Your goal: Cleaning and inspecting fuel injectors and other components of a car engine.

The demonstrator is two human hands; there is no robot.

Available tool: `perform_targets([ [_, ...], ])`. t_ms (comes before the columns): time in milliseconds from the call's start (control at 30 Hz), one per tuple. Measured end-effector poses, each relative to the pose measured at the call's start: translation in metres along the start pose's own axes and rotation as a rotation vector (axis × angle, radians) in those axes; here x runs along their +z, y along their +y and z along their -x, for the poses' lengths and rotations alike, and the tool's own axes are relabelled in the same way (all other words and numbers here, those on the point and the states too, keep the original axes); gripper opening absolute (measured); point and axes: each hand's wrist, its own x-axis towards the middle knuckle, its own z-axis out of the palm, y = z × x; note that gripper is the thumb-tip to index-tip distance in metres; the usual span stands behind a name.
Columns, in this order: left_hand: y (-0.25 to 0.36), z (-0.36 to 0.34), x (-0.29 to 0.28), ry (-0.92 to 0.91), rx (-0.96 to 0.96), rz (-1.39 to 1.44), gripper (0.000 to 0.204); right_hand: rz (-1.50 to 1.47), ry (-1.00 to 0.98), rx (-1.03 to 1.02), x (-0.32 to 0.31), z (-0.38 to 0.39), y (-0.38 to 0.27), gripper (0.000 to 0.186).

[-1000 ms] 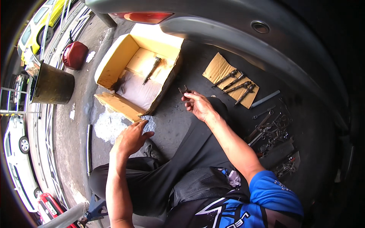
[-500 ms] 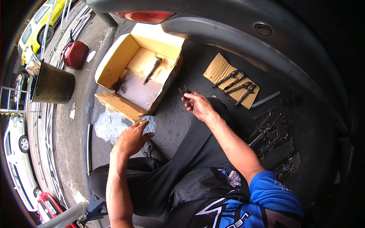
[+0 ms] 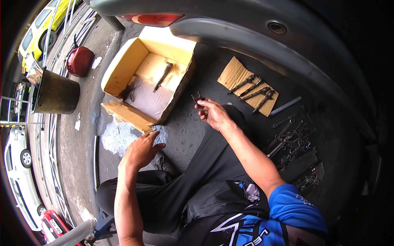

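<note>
My right hand (image 3: 213, 113) holds a small dark metal part (image 3: 198, 97) by the fingertips, just off the near right corner of an open cardboard box (image 3: 123, 71). A long dark bolt-like tool (image 3: 163, 76) lies inside the box. My left hand (image 3: 141, 149) hovers with fingers loosely spread over the asphalt, close to the box's torn front flap (image 3: 125, 115), holding nothing. I sit on the ground in black trousers and a blue shirt.
A flat cardboard piece (image 3: 234, 76) carries several dark bolts. Loose wrenches and metal tools (image 3: 291, 139) lie at the right. A car's grey bumper (image 3: 254, 37) arches above. A dark bucket (image 3: 53, 92) and a red container (image 3: 80, 60) stand at the left.
My right hand has shifted slightly with the small part in its fingers. My left hand stays beside the box flap, barely moved.
</note>
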Motion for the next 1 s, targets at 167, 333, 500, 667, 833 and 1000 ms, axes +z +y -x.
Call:
perform_targets([
  [167, -0.0003, -0.0004, 0.0005, 0.002, 0.019, 0.003, 0.060, -0.009, -0.007, -0.003, -0.0012, 0.0000, 0.0002, 0.016],
  [333, 0.0003, 0.0005, 0.0004, 0.001, 0.013, 0.002, 0.060, -0.008, -0.003, 0.005, -0.0004, -0.0008, 0.0013, 0.016],
  [500, -0.0022, -0.0003, 0.0046, 0.021, 0.021, 0.007, 0.060, 0.006, -0.001, 0.005, -0.0018, -0.0021, 0.0006, 0.018],
  [667, -0.0026, 0.0004, 0.0040, 0.010, -0.012, -0.006, 0.060, -0.001, -0.012, 0.002, -0.0008, -0.0046, 0.0030, 0.017],
  [833, -0.0016, -0.0008, 0.0051, 0.026, 0.008, 0.021, 0.059, -0.001, -0.010, -0.011, -0.0015, -0.0049, 0.0026, 0.018],
  [1000, 0.0011, -0.0023, 0.0048, 0.027, 0.018, 0.024, 0.058, -0.005, -0.011, -0.007, -0.0033, -0.0022, 0.0001, 0.017],
])
